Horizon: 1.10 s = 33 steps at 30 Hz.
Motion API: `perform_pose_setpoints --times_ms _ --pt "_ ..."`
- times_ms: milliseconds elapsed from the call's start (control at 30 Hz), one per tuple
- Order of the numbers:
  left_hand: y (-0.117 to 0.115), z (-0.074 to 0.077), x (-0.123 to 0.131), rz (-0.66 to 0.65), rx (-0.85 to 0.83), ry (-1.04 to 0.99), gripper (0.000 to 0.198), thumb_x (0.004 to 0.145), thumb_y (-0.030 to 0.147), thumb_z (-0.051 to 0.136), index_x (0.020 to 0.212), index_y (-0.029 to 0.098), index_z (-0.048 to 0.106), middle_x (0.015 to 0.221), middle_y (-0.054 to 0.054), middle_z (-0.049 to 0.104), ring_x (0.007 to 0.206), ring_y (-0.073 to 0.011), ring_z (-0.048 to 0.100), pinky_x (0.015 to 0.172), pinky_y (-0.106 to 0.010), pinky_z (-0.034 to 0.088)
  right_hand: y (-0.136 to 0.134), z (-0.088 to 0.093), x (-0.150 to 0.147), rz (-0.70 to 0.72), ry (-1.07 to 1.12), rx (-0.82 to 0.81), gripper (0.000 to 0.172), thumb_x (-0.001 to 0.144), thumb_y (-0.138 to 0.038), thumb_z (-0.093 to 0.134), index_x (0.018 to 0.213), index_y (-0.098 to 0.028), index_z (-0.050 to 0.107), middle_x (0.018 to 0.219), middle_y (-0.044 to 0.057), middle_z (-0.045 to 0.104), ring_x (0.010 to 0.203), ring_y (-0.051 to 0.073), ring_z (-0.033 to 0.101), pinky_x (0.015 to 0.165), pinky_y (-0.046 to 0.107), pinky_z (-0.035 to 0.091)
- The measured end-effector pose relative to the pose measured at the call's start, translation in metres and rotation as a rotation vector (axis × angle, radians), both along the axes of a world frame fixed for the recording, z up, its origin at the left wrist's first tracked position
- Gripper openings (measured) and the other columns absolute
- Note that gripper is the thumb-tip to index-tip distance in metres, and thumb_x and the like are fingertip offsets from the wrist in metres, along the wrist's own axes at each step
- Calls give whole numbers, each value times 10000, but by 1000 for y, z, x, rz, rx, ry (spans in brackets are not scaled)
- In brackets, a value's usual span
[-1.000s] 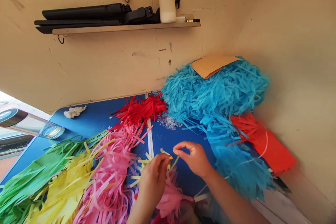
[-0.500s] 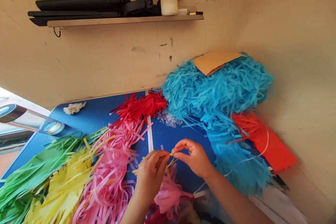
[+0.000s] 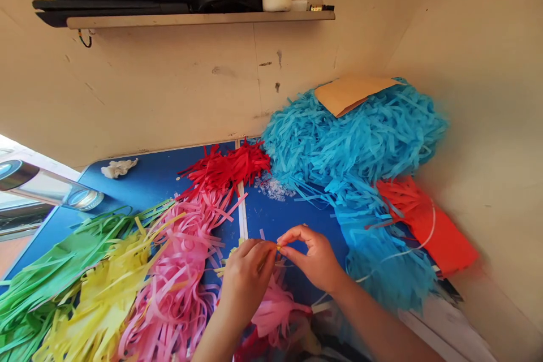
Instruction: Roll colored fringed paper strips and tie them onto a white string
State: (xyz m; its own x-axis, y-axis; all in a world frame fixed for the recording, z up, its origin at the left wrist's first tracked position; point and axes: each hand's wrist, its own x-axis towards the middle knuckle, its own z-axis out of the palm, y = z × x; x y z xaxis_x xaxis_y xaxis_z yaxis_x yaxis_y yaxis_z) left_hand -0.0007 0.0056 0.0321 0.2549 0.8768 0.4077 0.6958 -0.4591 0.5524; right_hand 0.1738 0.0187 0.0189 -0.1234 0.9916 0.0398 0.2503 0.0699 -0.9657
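Observation:
My left hand (image 3: 249, 272) and my right hand (image 3: 314, 254) meet fingertip to fingertip above the blue table. Between them they pinch a small twisted bit of yellow tissue paper (image 3: 278, 248), mostly hidden by the fingers. Pale yellow strips show behind my left hand. Below the hands lies a pink tissue tassel (image 3: 278, 311), partly covered by my left wrist. Left of my left hand spreads a heap of pink fringed tissue paper (image 3: 169, 288), with yellow fringed tissue (image 3: 102, 294) and green fringed tissue (image 3: 63, 260) beyond it.
Blue fringed tissue (image 3: 356, 136) is piled at the back right, with a brown envelope (image 3: 356, 93) on top. Red fringe (image 3: 229, 167) lies at the back, a red sheet (image 3: 441, 237) at right. A clear bottle (image 3: 51, 186) lies at left. A shelf (image 3: 199, 20) hangs above.
Both hands stay nearly in place, still pinching the yellow paper, of which less shows now. The view has tipped slightly downward, so the shelf sits higher.

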Motion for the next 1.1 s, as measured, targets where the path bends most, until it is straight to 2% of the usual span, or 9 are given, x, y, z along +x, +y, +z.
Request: perform_pose_setpoints --times_ms 200,367,533,633,733,833,900,967,1100 --pt "-3 0 5 22 48 4 152 919 236 550 823 211 666 764 -23 720 670 -154 672 624 -252 527 -2 5 0 13 -180 181 95 795 -151 643 833 -236 662 831 -4 731 835 190 651 913 368 429" --pt "-4 1 4 -14 -15 -65 118 910 207 561 863 210 669 783 -22 723 684 -143 679 634 -234 531 -3 4 4 49 -172 121 111 806 -145 625 852 -240 658 867 -7 724 876 188 641 893 344 433" --pt "-3 2 -3 -23 -125 -68 89 902 247 600 897 217 683 824 -31 736 725 -153 698 649 -234 535 -3 6 6 32 -201 196 126 800 -124 617 861 -233 634 847 -5 711 857 182 630 889 339 439" --pt "-2 1 -5 -37 -110 -78 113 909 230 588 862 220 690 796 -20 732 709 -147 695 639 -231 531 -3 9 5 60 -218 248 135 800 -116 625 874 -229 629 856 4 721 865 191 638 912 363 432" --pt "-2 1 -5 -35 -79 -108 98 907 223 597 870 218 687 793 -11 736 700 -139 694 636 -221 528 -1 13 8 88 -212 223 146 814 -139 655 926 -233 653 906 12 742 901 200 656 895 362 434" --pt "-2 4 -6 -34 -88 -128 85 905 220 601 871 223 679 806 -5 741 704 -134 697 637 -213 529 2 14 13 113 -214 203 75 845 -179 668 880 -244 681 881 -1 752 863 191 671 862 349 424" --pt "-3 6 -5 -21 -100 -124 69 884 225 626 935 232 673 849 -9 745 756 -151 704 669 -234 541 3 13 14 113 -227 246 85 865 -175 654 814 -240 677 833 -10 746 812 177 671 859 350 402" --pt "-3 8 -2 -20 -93 -117 142 849 252 672 991 239 663 894 -17 743 815 -176 702 711 -271 550 2 11 13 111 -226 306 94 870 -161 651 813 -234 669 826 -14 744 798 167 673 862 350 379" --pt "-2 7 1 -33 -60 -119 38 872 260 650 857 231 668 816 -13 721 764 -169 682 688 -276 536 -2 11 12 102 -226 375 97 894 -168 640 821 -229 657 825 -17 738 798 158 673 870 347 347"
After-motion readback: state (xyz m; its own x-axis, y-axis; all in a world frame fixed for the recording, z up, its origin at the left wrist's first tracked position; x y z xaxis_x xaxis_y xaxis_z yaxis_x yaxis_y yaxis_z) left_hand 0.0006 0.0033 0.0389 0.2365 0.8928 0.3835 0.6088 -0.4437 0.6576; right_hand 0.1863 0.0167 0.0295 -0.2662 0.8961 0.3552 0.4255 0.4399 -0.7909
